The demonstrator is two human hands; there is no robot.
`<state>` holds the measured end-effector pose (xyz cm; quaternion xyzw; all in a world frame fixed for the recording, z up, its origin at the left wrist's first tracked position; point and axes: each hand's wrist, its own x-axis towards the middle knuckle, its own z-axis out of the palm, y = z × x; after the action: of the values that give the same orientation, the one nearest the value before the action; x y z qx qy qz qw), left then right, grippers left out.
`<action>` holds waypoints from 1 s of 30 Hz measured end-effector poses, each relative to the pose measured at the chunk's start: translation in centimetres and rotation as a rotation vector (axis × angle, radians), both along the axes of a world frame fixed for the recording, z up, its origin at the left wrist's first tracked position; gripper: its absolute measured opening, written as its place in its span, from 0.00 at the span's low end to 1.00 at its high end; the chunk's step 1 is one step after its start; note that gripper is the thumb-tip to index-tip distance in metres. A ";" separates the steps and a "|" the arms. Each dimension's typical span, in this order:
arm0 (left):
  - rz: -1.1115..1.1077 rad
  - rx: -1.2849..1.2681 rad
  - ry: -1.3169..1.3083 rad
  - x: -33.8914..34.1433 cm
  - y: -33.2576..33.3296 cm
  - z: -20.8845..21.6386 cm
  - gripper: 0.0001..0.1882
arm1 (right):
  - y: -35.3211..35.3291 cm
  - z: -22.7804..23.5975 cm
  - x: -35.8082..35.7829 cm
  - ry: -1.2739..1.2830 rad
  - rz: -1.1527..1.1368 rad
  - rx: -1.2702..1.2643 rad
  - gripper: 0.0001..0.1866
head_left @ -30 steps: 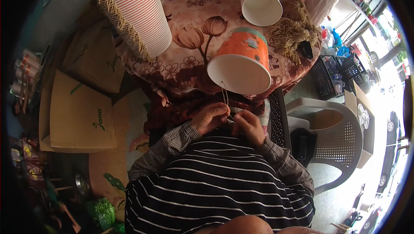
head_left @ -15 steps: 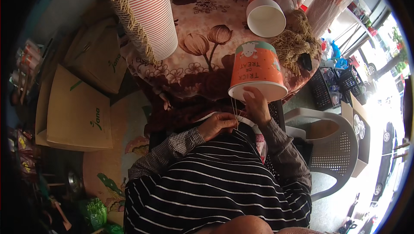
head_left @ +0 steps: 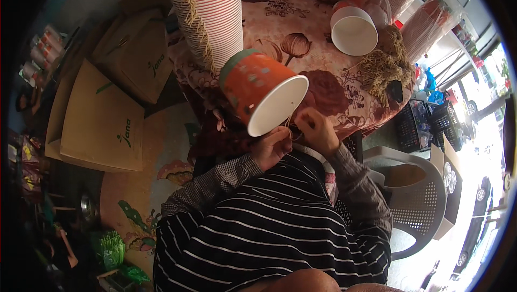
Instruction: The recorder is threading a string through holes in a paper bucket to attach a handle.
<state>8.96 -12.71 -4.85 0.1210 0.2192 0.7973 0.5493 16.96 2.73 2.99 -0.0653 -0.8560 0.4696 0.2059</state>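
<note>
An orange paper bucket (head_left: 245,79) with a green base and white rim is tilted at the near edge of the table, its white mouth facing down to the right. A thin tan cord (head_left: 291,125) hangs at its rim. My left hand (head_left: 271,148) is closed just below the rim, fingertips pinched on the cord. Close beside it, my right hand (head_left: 319,133) has its fingers curled together at the cord too. Whether the left fingertips also touch the rim, I cannot tell.
On the flowered tablecloth (head_left: 301,17) stands a tall stack of nested buckets (head_left: 218,12) with cords along its side. Another bucket (head_left: 354,32) lies tipped, beside a heap of tan cords (head_left: 386,63). A plastic chair (head_left: 414,200) is at right, cardboard boxes (head_left: 102,125) at left.
The bucket has swung left and turned, its mouth now more toward me. My right hand has let go of its rim and come to the cord beside my left hand.
</note>
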 end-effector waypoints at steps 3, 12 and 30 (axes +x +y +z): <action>0.018 -0.066 -0.062 0.0 -0.4 1.4 0.06 | -1.1 -0.9 4.8 -0.233 -0.043 -0.003 0.08; 0.068 -0.054 0.099 1.4 0.0 1.4 0.04 | -2.9 -2.6 9.6 -0.230 0.030 -0.075 0.07; 0.338 -0.151 0.226 1.1 -2.3 7.5 0.06 | 1.9 1.2 16.9 -0.474 0.218 -0.302 0.06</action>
<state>10.08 -15.05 2.67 0.1297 0.3558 0.8408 0.3870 33.82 4.66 4.22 -0.1106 -0.8026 0.5827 -0.0636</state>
